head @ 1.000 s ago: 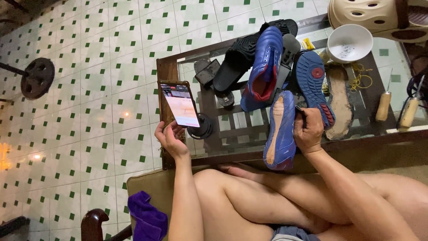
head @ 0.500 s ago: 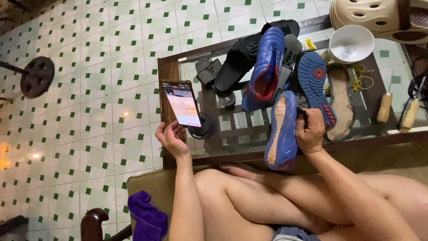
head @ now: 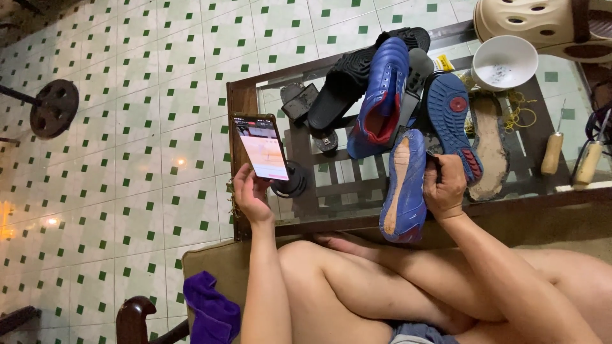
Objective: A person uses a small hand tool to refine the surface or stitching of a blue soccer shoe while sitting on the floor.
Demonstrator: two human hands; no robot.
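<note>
On the glass worktop (head: 331,220) before my knees, items as they lie:

Item 1. Blue shoe (head: 403,185), sole side up, its outsole stripped to a pale, rough strip down the middle. My right hand (head: 444,188) has its grip clamped on the edge of this shoe near the heel end, holding it tilted against the front rail of the worktop. Whether anything small sits between my fingers I cannot tell.

Item 2. Phone (head: 262,146), screen lit, held upright in my left hand (head: 250,194); that grip is closed around its lower end, thumb at the screen's edge.

Item 3. Second blue shoe (head: 381,95), red lining showing, resting just behind the first, untouched.

Item 4. Loose blue outsole with a red disc (head: 454,121), lying tread up, touching the worn tan insole (head: 489,143) beside it.

Item 5. Black slide sandal (head: 354,76) and small dark pieces at the far side.

Item 6. White bowl (head: 503,60), some yellow cord just beside it, and two wooden-handled tools (head: 552,153) at the right end, well apart from my hands.

Judged state of the work: the sole looks already separated from one shoe and the bare underside exposed. Rejoining appears not yet done, since the outsole lies apart and the tools are idle. The other shoe seems whole. With one hand on the phone, the work looks paused about midway.
</note>
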